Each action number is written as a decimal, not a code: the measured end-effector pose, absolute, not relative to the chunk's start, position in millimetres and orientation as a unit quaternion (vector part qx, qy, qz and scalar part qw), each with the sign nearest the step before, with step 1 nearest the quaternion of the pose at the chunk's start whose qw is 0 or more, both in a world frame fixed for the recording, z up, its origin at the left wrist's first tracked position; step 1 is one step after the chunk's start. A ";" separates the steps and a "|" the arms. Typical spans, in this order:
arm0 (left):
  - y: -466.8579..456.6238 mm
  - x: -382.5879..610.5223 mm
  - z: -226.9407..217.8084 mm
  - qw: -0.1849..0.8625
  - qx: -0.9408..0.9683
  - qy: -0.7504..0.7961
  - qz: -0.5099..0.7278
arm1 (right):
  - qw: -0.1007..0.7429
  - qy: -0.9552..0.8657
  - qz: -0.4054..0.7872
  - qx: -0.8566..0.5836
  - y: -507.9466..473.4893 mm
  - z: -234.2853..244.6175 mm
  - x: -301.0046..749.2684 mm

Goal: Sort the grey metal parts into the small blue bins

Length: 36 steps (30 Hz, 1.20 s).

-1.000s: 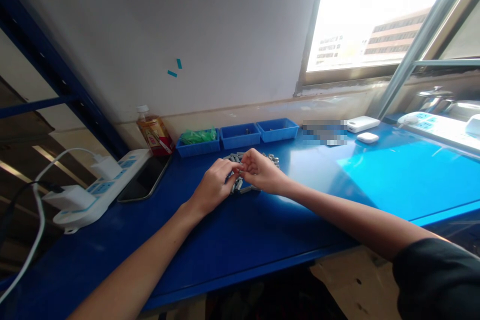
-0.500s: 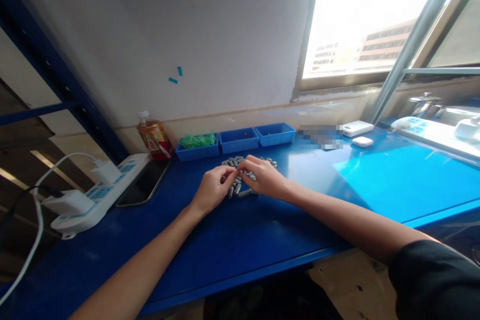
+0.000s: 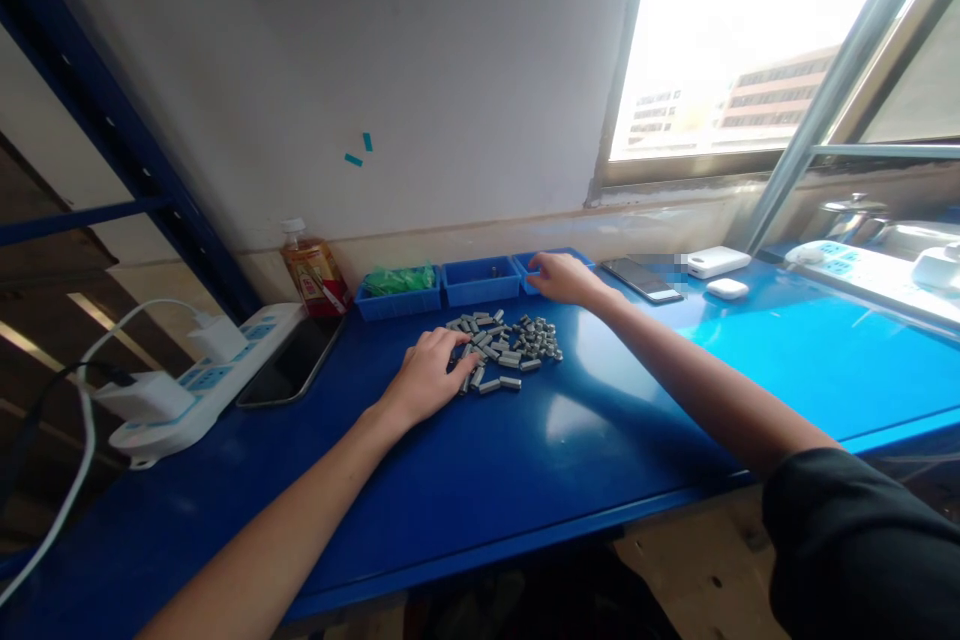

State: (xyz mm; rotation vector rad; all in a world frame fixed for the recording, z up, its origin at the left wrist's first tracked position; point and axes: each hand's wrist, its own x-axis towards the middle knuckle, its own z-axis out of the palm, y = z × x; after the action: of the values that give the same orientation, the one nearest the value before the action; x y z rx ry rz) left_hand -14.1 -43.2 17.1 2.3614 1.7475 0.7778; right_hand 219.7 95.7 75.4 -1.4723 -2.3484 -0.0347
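A heap of small grey metal pieces (image 3: 506, 345) lies on the blue bench (image 3: 600, 440) in front of me. My left hand (image 3: 427, 375) rests at the heap's left edge, fingers curled with the tips touching the pieces. My right hand (image 3: 561, 277) has reached back to the rightmost of three small blue trays (image 3: 577, 260); its fingers are bent over the tray's front. What they hold, if anything, is hidden. The middle blue tray (image 3: 480, 282) has a few small parts in it, and the left blue tray (image 3: 397, 292) holds green plastic items.
A drink bottle (image 3: 315, 272), a dark phone (image 3: 292, 365) and a white power strip (image 3: 195, 380) with plugs lie at the left. Another phone (image 3: 643, 278), a white box (image 3: 718, 262) and a small white case (image 3: 726, 288) sit right of the trays. A second power strip (image 3: 840, 255) lies by the window.
My right hand left the heap, where both hands were pinched together, and moved back and right to the rightmost tray. The left hand stayed at the heap.
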 end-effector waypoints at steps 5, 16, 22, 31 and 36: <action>-43.4 -13.5 18.9 0.056 0.777 0.579 0.239 | 0.091 -0.892 0.061 -0.439 73.0 49.2 235.8; -43.8 -12.6 15.6 0.056 0.783 0.572 0.239 | 0.134 -0.865 0.053 -0.482 71.3 35.6 233.3; -44.7 -10.4 15.9 0.047 0.774 0.570 0.272 | 0.177 -0.859 0.044 -0.478 65.2 39.2 229.6; -55.9 1.7 26.1 0.053 0.806 0.501 0.312 | 0.302 -0.888 0.199 -0.285 -10.3 59.8 181.0; -58.1 5.2 24.0 0.072 0.802 0.514 0.295 | 0.330 -0.874 0.204 -0.292 -16.2 49.3 175.0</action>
State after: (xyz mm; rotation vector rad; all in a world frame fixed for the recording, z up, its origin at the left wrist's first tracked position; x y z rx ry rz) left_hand 5.2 -58.1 24.0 2.4104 1.5457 0.8851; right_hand 175.0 -16.2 49.3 -0.7646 -2.2851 0.5336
